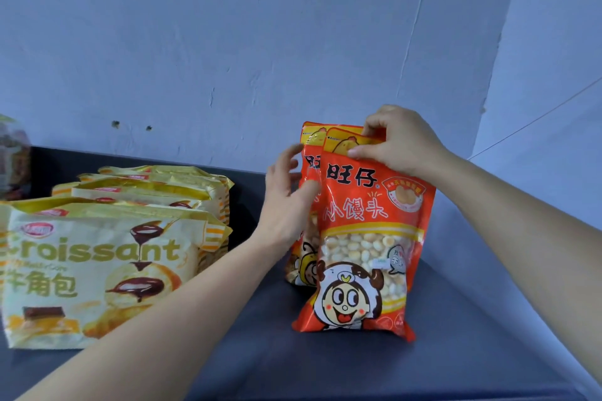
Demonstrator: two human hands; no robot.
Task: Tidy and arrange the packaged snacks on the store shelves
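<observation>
The dark shelf (456,319) carries a row of yellow croissant bags (97,270) at its left edge, standing one behind another. Toward the shelf's right side, the front red bag (368,238) stands upright, overlapping the rear red bag (310,166). The right grip (400,143) pinches the front red bag's top edge. The left grip (286,198), fingers spread, touches the rear red bag's left side.
</observation>
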